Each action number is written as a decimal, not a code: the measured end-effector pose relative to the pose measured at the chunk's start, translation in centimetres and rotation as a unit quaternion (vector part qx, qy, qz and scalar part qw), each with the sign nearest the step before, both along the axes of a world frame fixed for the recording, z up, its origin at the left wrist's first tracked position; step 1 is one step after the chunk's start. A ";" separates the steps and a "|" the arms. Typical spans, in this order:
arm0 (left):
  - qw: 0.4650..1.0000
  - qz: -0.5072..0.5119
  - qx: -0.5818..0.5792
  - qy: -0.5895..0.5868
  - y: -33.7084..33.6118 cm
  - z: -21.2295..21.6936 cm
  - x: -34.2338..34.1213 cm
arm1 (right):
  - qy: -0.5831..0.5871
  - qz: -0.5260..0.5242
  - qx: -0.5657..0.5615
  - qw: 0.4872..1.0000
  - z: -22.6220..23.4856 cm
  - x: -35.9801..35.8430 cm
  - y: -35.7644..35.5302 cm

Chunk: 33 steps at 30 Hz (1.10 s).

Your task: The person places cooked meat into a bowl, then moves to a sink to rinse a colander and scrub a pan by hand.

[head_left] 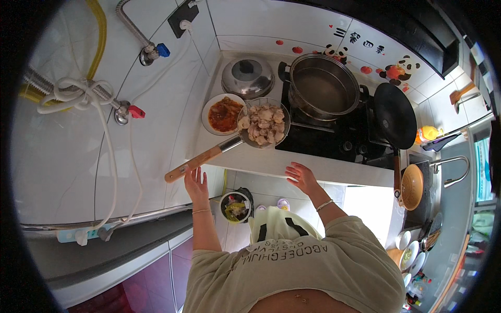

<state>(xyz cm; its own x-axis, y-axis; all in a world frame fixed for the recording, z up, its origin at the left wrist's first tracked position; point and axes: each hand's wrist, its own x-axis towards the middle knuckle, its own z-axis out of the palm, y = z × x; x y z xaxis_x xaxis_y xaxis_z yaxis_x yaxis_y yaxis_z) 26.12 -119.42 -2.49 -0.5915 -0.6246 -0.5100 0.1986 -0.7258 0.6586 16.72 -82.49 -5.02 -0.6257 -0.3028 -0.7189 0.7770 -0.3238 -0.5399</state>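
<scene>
A metal skimmer bowl [265, 124] full of pale meat pieces rests on the white counter [271, 159], half over the edge of the black stove [334, 140]. Its long wooden handle [195, 163] sticks out over the counter's left front corner. My left hand [195, 187] is open with fingers apart just below the end of that handle, not gripping it. My right hand [301, 177] lies flat on the counter's front edge with fingers spread and holds nothing. A white plate [223, 115] of red-sauced food sits beside the skimmer on the left.
On the stove stand a large steel pot [323, 86] and a black wok [395, 115]. A steel lid [248, 77] lies behind the plate. A bin [236, 206] stands on the floor below. At right are a bamboo strainer [412, 186] and a sink faucet [455, 167].
</scene>
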 end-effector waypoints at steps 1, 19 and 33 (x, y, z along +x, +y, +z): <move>1.000 0.003 0.005 -0.002 -0.2 0.1 0.0 | 0.003 0.001 -0.002 1.000 -0.1 0.1 0.1; 0.667 -0.470 -0.489 -0.310 9.0 -18.4 12.8 | -0.039 0.144 0.132 0.980 -4.5 7.9 4.2; 0.700 -0.587 -0.224 -0.339 10.4 -15.9 15.4 | -0.003 0.090 0.291 0.953 -8.3 17.3 12.6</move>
<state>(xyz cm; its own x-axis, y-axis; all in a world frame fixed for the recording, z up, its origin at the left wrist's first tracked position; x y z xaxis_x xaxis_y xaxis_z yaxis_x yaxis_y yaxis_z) 41.57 -109.03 -18.37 -0.5487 -0.0983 -0.8302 -0.8300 0.1831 0.5269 34.01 -69.85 -13.32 -0.5965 0.0459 -0.8013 0.7955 0.1668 -0.5826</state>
